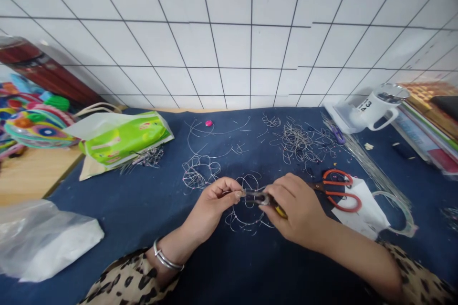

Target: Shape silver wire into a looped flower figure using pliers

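My left hand (216,196) pinches a thin silver wire at its fingertips, over a looped wire shape (246,219) lying on the dark blue cloth (150,209). My right hand (295,209) is closed around small pliers with a yellow handle (266,198), whose jaws meet the wire right at my left fingertips. A finished flower-like wire piece (198,171) lies just beyond my left hand. A silver bracelet sits on my left wrist.
Red-handled scissors (336,189) lie on white paper right of my right hand. A tangle of wire bits (300,143) and straight wires (372,167) lie behind. A green tissue pack (121,140), white mug (375,107), tape roll (397,212) and plastic bag (39,238) surround.
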Available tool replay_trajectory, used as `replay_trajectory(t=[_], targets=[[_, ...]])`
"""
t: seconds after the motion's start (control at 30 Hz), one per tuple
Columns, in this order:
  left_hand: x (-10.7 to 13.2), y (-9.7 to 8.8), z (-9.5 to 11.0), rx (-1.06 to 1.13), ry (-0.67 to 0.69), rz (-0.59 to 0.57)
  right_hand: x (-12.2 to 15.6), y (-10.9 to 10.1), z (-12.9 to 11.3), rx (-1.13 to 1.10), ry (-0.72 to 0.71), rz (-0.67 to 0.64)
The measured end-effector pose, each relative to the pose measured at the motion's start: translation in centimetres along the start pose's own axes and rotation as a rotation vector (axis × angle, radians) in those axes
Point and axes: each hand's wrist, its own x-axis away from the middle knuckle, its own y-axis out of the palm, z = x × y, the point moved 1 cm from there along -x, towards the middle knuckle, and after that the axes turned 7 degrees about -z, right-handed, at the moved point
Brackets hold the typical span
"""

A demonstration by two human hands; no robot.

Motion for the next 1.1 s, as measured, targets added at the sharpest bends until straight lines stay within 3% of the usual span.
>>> replay_trajectory(t=[0.13, 0.33, 0.47, 0.77, 1.1], targets=[[0.1, 0.0, -0.2, -0.01, 0.001, 0.019, -0.7, 1.2, -1.1, 0.257, -0.187, -0.053], [0.0, 0.1, -0.1, 0.007, 0.035, 0.045, -1.1, 2.7, -1.2, 0.323, -0.146, -0.067], [0.1, 0.3, 0.4, 0.032, 0.03, 0.036, -1.1, 2.8, -1.2, 0.231, -0.169, -0.046], [0.4, 0.7, 0.4, -0.1, 0.103, -0.013, -0.5, 1.6, 0.1, -0.158, 0.007, 0.084], [0.1, 0.1, -0.1, -0.278, 0.055, -0.047, -0.8, 1.8, 0.9, -0.295, 0.084, 0.08]])
